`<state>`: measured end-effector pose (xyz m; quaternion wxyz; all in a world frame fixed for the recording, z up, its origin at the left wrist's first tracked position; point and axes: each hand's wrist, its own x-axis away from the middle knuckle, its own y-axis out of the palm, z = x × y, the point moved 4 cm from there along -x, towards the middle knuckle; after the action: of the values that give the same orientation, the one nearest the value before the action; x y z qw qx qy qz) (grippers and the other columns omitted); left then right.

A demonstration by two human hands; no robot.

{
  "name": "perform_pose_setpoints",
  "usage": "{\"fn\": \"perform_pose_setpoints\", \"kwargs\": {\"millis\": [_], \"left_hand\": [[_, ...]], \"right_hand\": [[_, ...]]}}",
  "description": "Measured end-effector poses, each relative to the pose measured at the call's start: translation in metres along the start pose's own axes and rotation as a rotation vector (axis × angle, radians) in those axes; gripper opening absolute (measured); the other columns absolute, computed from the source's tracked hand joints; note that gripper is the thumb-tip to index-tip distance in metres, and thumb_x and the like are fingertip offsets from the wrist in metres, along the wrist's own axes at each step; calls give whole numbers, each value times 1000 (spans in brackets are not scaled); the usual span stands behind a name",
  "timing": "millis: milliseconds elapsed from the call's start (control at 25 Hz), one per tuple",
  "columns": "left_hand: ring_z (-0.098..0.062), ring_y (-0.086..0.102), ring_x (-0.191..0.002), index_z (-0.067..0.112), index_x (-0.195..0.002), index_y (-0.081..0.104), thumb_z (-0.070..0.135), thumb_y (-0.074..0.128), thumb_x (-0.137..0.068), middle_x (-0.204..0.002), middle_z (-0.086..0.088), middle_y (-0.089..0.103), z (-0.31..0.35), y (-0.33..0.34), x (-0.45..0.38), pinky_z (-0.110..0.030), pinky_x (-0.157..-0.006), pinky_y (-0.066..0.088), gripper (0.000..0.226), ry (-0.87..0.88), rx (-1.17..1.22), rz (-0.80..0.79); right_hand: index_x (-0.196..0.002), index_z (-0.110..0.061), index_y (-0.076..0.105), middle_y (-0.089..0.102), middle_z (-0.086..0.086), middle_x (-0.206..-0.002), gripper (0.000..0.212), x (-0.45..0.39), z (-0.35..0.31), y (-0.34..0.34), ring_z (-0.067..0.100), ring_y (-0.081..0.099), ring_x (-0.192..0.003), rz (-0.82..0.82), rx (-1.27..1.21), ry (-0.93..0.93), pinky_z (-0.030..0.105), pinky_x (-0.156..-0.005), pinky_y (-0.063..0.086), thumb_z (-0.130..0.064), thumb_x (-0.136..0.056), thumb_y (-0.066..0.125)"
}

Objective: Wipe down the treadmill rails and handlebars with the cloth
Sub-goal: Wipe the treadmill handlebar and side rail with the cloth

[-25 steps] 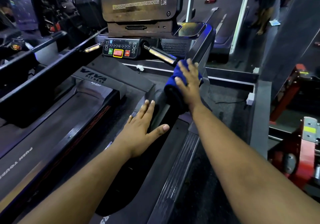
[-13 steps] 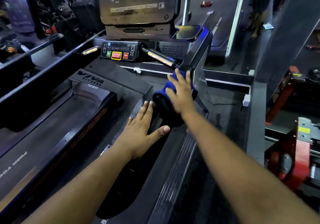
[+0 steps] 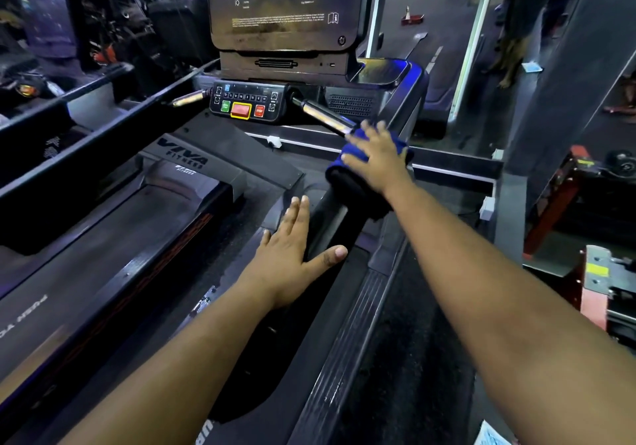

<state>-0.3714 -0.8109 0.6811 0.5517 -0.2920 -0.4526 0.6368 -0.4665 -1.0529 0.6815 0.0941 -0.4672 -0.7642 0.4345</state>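
**A:** Big picture first: the dark treadmill side rail [image 3: 330,224] runs from the near edge of the machine up to the console end. A second ago the blue folded cloth [image 3: 351,155] sat at the rail's far end, half a second ago it had slid back down a touch, and now it's pushed forward again, right by the chrome grip bar [image 3: 323,117].

**B:** So a back-and-forth scrub stroke. I'd say the top of that right-hand rail is getting its pass now, with the handlebars yet to come.

**A:** The right hand [image 3: 378,159] lies flat over the cloth, fingers spread, pressing it on the rail rather than clutching it. The left hand [image 3: 292,251] hasn't budged: open, palm down, fingers straight along the rail's inner edge, thumb out across its near part.

**B:** And room to move?

**A:** The console base and grip bar close off the far end just beyond the cloth. Back toward the near edge, the rail is free down to the left thumb. The ribbed foot strip [image 3: 347,348] flanks the outer side.
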Motion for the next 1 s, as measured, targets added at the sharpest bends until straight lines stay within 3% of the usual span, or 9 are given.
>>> {"fn": "perform_pose_setpoints", "kwargs": {"millis": [80, 120, 320, 440, 520, 680, 760, 920, 1000], "left_hand": [[-4, -10, -151, 33, -153, -22, 96, 18, -68, -163, 12, -22, 0, 0, -1, -49, -125, 0, 113, -10, -10, 0], [-3, -10, -151, 33, -153, -22, 95, 18, -68, -163, 12, -22, 1, 0, -1, -49, -124, 0, 113, -8, -11, 8], [-2, -13, -150, 26, -153, -23, 96, 18, -66, -162, 10, -25, 1, -3, 4, -49, -124, -2, 119, -3, 48, 97], [-2, -14, -150, 26, -154, -22, 95, 15, -68, -163, 11, -26, 3, -8, 10, -47, -124, -4, 116, 4, 53, 155], [-2, -12, -150, 27, -155, -18, 90, 18, -73, -163, 11, -23, 2, -12, 20, -45, -124, -4, 110, 10, 74, 207], [10, -20, -142, 35, -151, -18, 100, 11, -62, -158, 20, -25, -24, -11, 71, -40, -124, -3, 114, -1, 189, 192], [7, -19, -145, 37, -147, -22, 101, 9, -61, -156, 22, -26, -33, -8, 100, -39, -123, -4, 111, 20, 165, 178], [9, -22, -143, 27, -154, -19, 99, 5, -63, -162, 13, -24, -41, -3, 136, -39, -123, -8, 119, 59, 78, 221], [12, -23, -141, 29, -153, -19, 98, 8, -67, -164, 12, -21, -45, -1, 148, -39, -123, -7, 114, 78, 160, 282]], "right_hand": [[-145, -33, 47, 15, -4, -165, 63, -7, -5, -1, 24, -6, -153, 26, -60, 203, 76, -110, 4, -58, -88, 58], [-144, -30, 48, 18, -4, -164, 62, 6, -16, 7, 25, -5, -153, 30, -63, 204, 74, -112, 6, -54, -88, 61], [-136, -37, 55, 44, -9, -151, 65, 74, -48, 33, 19, 16, -150, -88, 38, -201, 69, -113, 14, -68, -79, 43], [-140, -34, 51, 29, -3, -160, 62, 27, -36, 13, 21, 7, -152, -86, 115, 26, 75, -110, 11, -63, -86, 49], [-138, -30, 53, 30, -3, -160, 56, 40, -55, 14, 20, 6, -152, -88, 144, 140, 76, -110, 9, -56, -89, 52], [-136, -29, 55, 46, -10, -149, 64, 147, -110, 50, 14, 19, -149, -143, 67, -196, 68, -112, 0, -61, -81, 43], [-134, -36, 57, 49, -12, -147, 69, 143, -102, 42, 14, 24, -147, -176, 65, -294, 65, -112, -2, -69, -76, 41], [-126, -29, 64, 50, -4, -144, 48, 120, -122, 35, 18, 25, -145, -148, 260, 48, 72, -111, 7, -57, -89, 53], [-116, -24, 68, 57, 0, -130, 47, 160, -163, 58, 19, 36, -136, -141, 363, -11, 71, -112, 4, -57, -89, 47]]}}
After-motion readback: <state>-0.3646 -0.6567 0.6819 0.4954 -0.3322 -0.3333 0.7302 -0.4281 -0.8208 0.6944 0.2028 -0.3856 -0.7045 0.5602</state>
